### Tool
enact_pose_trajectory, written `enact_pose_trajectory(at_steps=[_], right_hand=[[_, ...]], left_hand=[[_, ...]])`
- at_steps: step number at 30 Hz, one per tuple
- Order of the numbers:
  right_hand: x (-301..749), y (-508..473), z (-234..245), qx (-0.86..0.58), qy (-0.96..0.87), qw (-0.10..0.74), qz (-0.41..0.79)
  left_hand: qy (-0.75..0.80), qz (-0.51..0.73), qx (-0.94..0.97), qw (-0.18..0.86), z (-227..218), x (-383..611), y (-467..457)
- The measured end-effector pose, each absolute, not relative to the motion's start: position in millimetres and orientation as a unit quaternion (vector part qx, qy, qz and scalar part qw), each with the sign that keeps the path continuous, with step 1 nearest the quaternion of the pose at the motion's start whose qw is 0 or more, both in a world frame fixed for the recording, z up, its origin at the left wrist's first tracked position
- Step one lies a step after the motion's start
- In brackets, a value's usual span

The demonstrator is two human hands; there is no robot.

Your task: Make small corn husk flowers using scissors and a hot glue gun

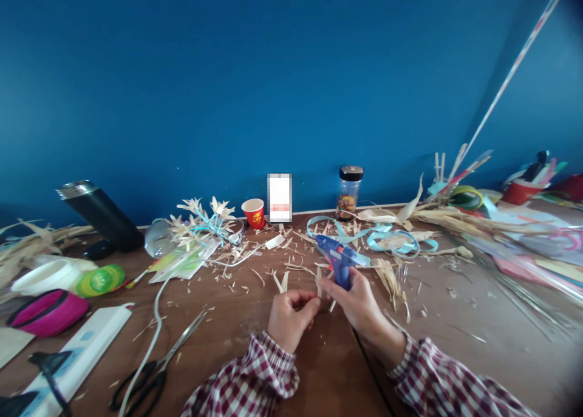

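Note:
My left hand point(291, 315) is curled into a pinch on a small pale straw piece point(319, 288) at the middle of the brown table point(455, 338). My right hand point(357, 298) is wrapped round the handle of a blue glue gun point(337, 253), whose nozzle points left and away from me. The fingertips of both hands meet at the straw piece. Loose straw slivers point(281, 280) lie just beyond the left hand. Both sleeves are red-and-white checked.
Scissors point(157, 363) and a white cable point(157, 308) lie at the front left beside a white power strip point(84, 350). Straw flowers point(203, 220), a red cup point(254, 212), a glass jar point(349, 192), light blue ribbon point(392, 240) and dried husks point(450, 220) line the back.

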State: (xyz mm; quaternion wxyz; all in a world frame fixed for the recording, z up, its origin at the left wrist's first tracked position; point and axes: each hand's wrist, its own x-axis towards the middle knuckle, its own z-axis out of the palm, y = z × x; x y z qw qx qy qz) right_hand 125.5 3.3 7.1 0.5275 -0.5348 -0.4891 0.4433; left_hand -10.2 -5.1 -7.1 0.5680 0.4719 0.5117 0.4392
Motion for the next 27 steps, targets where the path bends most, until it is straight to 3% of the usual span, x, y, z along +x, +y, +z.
enact_pose_trajectory(at_steps=[27], right_hand=[[124.4,2.8,3.4,-0.541,-0.48,0.554,0.413]], left_hand=[[0.52,0.46,0.496,0.522,-2.5,-15.9,-3.2]])
